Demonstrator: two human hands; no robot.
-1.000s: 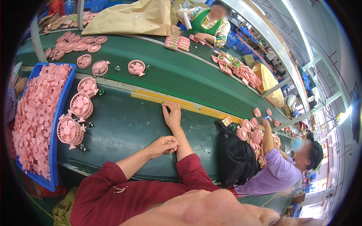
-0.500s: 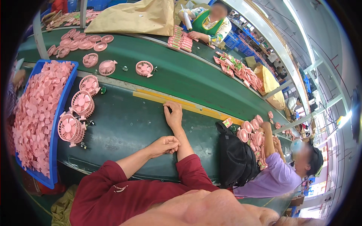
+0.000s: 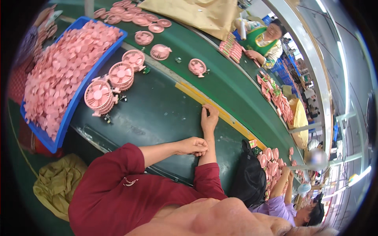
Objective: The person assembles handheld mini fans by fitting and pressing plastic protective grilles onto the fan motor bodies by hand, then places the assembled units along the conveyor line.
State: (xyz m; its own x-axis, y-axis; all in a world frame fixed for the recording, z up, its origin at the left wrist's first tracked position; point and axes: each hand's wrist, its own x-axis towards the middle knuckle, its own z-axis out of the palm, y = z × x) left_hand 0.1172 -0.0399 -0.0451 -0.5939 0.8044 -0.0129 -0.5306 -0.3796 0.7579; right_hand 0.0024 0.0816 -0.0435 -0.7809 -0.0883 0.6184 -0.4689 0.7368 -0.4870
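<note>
My left hand (image 3: 193, 146) is loosely closed, its curled fingers lying against my right forearm; nothing shows in them. Beyond it, my right hand (image 3: 210, 119) rests on the dark green work surface (image 3: 165, 114) beside a yellow strip (image 3: 212, 105). Its fingers are bent, with a gap between thumb and forefinger and no object visible there. To the left of both hands stand stacks of round pink fan heads (image 3: 99, 95) with small circuit boards hanging on wires. A black bag (image 3: 249, 177) lies to the right of my right forearm.
A blue bin (image 3: 65, 131) heaped with pink plastic pieces stands at left. Single fan heads (image 3: 197, 67) and pink covers lie on the green belt (image 3: 232, 88). Across it, a person in a green apron (image 3: 258, 41) handles pink parts. A person in purple (image 3: 275, 212) works at right.
The view has turned, so the bin and fan stacks appear farther right and the bag lower. My hands keep the same pose, left against right forearm.
</note>
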